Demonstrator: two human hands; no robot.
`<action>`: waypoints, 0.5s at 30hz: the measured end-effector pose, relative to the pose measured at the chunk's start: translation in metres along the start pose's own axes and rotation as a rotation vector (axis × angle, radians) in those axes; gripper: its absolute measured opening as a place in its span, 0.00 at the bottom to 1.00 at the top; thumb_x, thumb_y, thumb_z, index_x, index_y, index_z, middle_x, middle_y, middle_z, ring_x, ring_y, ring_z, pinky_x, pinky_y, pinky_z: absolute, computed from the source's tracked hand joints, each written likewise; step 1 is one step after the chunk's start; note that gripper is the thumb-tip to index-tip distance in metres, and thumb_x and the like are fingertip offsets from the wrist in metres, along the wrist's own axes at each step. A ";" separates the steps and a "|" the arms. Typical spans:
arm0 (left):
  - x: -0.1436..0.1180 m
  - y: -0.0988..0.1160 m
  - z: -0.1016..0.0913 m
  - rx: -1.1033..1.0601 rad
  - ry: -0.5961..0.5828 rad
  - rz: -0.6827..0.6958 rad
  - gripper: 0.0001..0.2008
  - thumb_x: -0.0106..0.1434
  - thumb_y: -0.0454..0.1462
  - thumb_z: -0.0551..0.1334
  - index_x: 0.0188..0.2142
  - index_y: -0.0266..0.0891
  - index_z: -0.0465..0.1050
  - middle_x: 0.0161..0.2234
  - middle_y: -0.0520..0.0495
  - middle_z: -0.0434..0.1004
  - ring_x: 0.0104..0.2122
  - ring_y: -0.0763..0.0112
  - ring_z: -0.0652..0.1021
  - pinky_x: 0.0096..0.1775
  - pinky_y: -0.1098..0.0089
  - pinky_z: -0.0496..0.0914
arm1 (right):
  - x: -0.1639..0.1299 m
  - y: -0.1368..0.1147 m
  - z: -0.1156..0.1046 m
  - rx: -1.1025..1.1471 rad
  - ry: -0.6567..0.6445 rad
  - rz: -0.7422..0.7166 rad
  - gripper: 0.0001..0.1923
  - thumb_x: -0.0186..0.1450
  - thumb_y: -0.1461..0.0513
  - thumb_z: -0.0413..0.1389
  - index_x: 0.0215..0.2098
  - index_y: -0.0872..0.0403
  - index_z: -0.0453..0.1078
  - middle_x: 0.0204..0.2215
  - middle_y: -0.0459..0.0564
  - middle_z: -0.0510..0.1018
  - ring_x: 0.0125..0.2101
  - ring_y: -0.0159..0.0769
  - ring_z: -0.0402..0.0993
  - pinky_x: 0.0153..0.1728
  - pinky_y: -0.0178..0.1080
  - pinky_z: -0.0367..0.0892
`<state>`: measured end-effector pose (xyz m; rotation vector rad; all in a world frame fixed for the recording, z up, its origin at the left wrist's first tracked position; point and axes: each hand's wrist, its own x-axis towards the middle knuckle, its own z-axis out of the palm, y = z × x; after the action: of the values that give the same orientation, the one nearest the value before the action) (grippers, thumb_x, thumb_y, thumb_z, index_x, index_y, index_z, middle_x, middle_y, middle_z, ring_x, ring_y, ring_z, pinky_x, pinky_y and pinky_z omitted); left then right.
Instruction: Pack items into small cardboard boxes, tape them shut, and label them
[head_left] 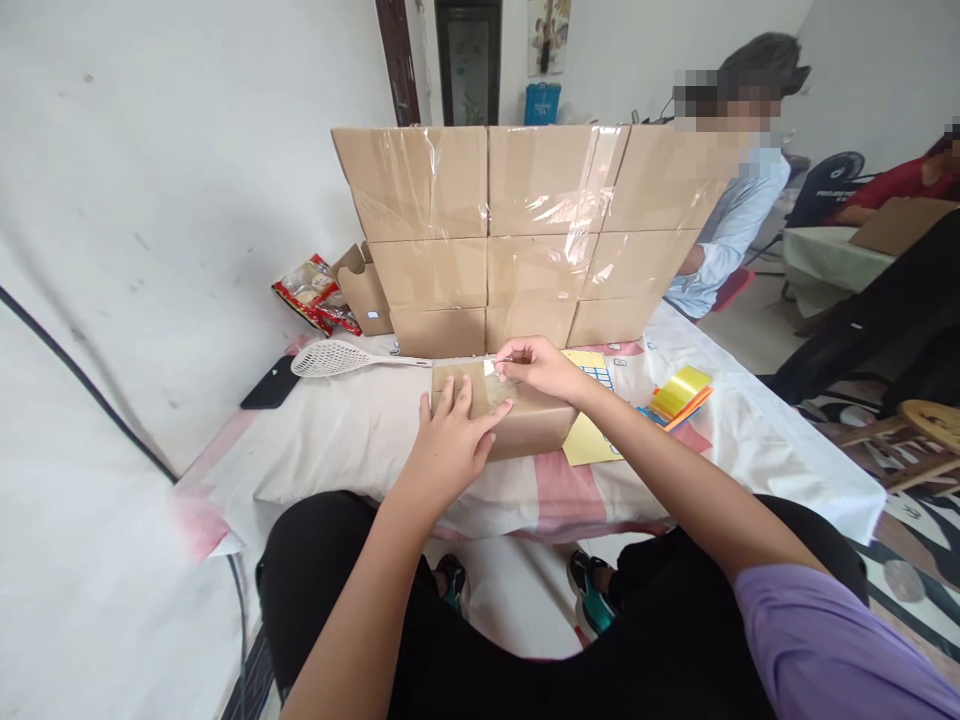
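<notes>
A small brown cardboard box lies on the white-covered table in front of me. My left hand rests flat on the box's top, fingers spread. My right hand is at the box's far edge, its fingertips pinching a small white label against the cardboard. A yellow sheet lies under the box's right side.
A wall of taped cardboard boxes stands at the table's back. A white plastic swatter, a black phone and a snack bag lie left; a yellow tape roll lies right. Other people sit at the right.
</notes>
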<state>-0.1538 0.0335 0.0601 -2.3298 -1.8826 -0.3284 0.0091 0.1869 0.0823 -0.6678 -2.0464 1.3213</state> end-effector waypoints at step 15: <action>0.002 0.002 -0.003 -0.075 0.011 0.055 0.24 0.72 0.37 0.53 0.66 0.50 0.67 0.67 0.52 0.66 0.68 0.34 0.60 0.62 0.30 0.57 | 0.006 0.006 0.000 -0.535 0.130 -0.101 0.06 0.63 0.64 0.60 0.29 0.55 0.78 0.31 0.48 0.74 0.33 0.34 0.69 0.40 0.38 0.63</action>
<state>-0.1520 0.0341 0.0636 -2.4177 -1.8283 -0.4119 0.0055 0.1934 0.0780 -0.8385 -2.3020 0.6473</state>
